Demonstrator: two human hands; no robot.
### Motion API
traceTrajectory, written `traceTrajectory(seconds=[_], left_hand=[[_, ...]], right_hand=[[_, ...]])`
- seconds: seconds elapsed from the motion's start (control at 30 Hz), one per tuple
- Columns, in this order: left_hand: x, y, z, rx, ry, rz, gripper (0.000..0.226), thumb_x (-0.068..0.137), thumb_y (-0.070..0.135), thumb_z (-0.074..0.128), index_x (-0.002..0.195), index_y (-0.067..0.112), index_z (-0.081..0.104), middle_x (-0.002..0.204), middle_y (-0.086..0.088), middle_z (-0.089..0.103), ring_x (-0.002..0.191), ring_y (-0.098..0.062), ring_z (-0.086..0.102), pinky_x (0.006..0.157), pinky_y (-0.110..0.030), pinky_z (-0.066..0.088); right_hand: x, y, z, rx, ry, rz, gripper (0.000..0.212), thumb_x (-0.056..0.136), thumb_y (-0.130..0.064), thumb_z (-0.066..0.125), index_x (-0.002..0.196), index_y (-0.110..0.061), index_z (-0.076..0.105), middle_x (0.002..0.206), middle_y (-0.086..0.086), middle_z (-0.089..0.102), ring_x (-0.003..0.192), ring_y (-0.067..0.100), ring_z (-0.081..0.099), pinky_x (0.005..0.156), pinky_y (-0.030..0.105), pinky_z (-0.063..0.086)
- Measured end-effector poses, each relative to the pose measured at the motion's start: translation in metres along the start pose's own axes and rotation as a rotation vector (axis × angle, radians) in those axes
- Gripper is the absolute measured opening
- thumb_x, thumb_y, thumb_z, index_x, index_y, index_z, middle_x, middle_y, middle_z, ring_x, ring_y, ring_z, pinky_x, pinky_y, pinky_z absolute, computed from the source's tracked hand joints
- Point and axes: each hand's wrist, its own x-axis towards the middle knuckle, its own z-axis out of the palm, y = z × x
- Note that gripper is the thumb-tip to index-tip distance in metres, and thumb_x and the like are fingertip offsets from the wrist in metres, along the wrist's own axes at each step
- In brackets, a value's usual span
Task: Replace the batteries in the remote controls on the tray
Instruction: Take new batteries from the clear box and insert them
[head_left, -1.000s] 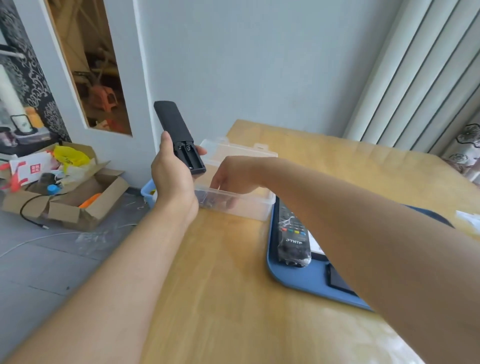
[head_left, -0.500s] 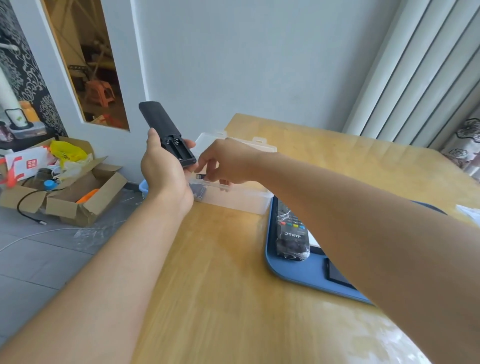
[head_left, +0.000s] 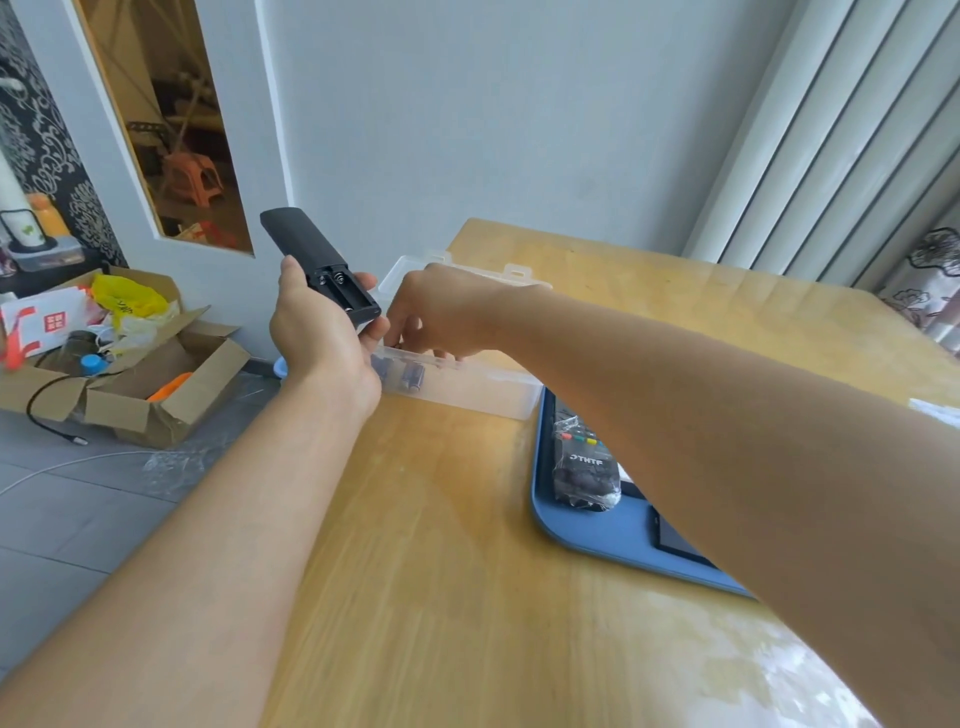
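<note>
Left hand (head_left: 324, 332): I grip a black remote (head_left: 317, 265), back facing me, its battery bay uncovered.
Right hand (head_left: 441, 312): my fingers curl down into a clear plastic box (head_left: 467, 382); I cannot tell if they pinch anything.
Box: holds dark batteries (head_left: 413, 375), on the wooden table (head_left: 441, 545).
Tray (head_left: 602, 535): blue, right of the box, carrying a plastic-wrapped remote (head_left: 582, 467).

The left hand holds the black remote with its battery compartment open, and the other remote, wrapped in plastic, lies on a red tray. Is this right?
Not quite: the tray is blue, not red, as the head view shows. The rest stands: the left hand holds the black remote with its battery compartment open, and the plastic-wrapped remote lies on that tray.
</note>
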Motion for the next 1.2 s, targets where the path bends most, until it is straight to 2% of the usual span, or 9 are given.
traceTrajectory(seconds=[0.1,0.23,0.47,0.67,0.8,0.9,1.0,1.1,1.2], left_hand=[[-0.001,-0.001,0.000,0.020,-0.009,0.003,0.042,0.106,0.049,0.036,0.108,0.020,0.066,0.066,0.004,0.071,0.077,-0.016,0.061,0.054,-0.022,0.049],[0.001,-0.001,0.001,0.019,-0.003,0.000,0.043,0.106,0.048,0.036,0.106,0.019,0.067,0.069,0.002,0.071,0.071,-0.016,0.061,0.050,-0.021,0.048],[-0.001,-0.001,0.001,0.027,0.005,0.005,0.042,0.106,0.048,0.036,0.106,0.020,0.067,0.068,0.003,0.071,0.071,-0.015,0.061,0.052,-0.021,0.048],[-0.011,-0.003,0.003,0.039,-0.006,0.011,0.041,0.107,0.048,0.035,0.098,0.022,0.066,0.063,0.006,0.070,0.057,-0.009,0.061,0.051,-0.022,0.048],[-0.013,-0.002,0.002,0.024,-0.002,0.011,0.041,0.106,0.048,0.036,0.098,0.022,0.066,0.064,0.005,0.069,0.061,-0.012,0.058,0.052,-0.023,0.046],[-0.020,-0.004,0.003,0.052,-0.036,0.034,0.039,0.107,0.047,0.036,0.098,0.022,0.065,0.064,0.004,0.069,0.056,-0.012,0.056,0.050,-0.023,0.043],[-0.034,-0.013,0.009,0.168,-0.162,0.070,0.042,0.107,0.047,0.036,0.093,0.021,0.065,0.066,0.002,0.070,0.051,-0.013,0.054,0.048,-0.024,0.040],[-0.056,-0.028,0.015,0.257,-0.361,0.028,0.045,0.108,0.046,0.035,0.093,0.016,0.066,0.070,-0.003,0.070,0.052,-0.018,0.056,0.040,-0.024,0.038],[-0.088,-0.044,0.020,0.327,-0.560,-0.053,0.049,0.108,0.044,0.035,0.093,0.008,0.065,0.070,-0.008,0.068,0.052,-0.021,0.060,0.034,-0.024,0.037]], right_hand=[[0.003,-0.004,0.002,-0.041,0.028,-0.008,0.029,0.092,-0.005,0.055,0.077,-0.028,0.064,0.075,-0.003,0.064,0.060,0.020,0.065,0.052,0.026,0.047],[0.003,-0.007,0.001,-0.145,0.001,-0.008,0.023,0.093,-0.007,0.049,0.092,-0.011,0.072,0.062,-0.003,0.055,0.051,0.010,0.052,0.067,0.033,0.053],[0.013,-0.008,0.004,-0.274,-0.052,-0.027,0.045,0.095,-0.013,0.061,0.061,-0.031,0.038,0.065,-0.003,0.049,0.057,0.016,0.053,0.046,0.023,0.033],[0.016,0.001,0.006,-0.304,-0.050,-0.034,0.022,0.094,-0.013,0.054,0.072,-0.013,0.054,0.072,0.006,0.061,0.068,0.030,0.062,0.051,0.030,0.037],[-0.010,0.010,-0.021,-0.220,0.033,-0.064,0.018,0.096,-0.027,0.064,0.107,-0.016,0.073,0.095,0.006,0.068,0.075,0.019,0.059,0.065,0.032,0.042],[-0.048,0.026,-0.029,0.105,0.183,-0.011,0.013,0.099,-0.021,0.060,0.105,-0.012,0.067,0.090,0.001,0.070,0.069,0.015,0.068,0.061,0.032,0.051],[-0.104,0.044,-0.015,0.803,0.348,0.024,0.008,0.102,-0.009,0.053,0.106,-0.014,0.058,0.091,0.004,0.071,0.074,0.019,0.068,0.055,0.030,0.055],[-0.163,0.058,0.012,1.386,0.393,0.049,0.018,0.102,-0.006,0.050,0.118,-0.010,0.058,0.089,0.008,0.066,0.077,0.019,0.064,0.064,0.025,0.052],[-0.206,0.069,0.032,1.666,0.358,0.103,0.013,0.094,-0.011,0.053,0.106,-0.012,0.060,0.089,0.007,0.065,0.076,0.019,0.060,0.063,0.024,0.046]])
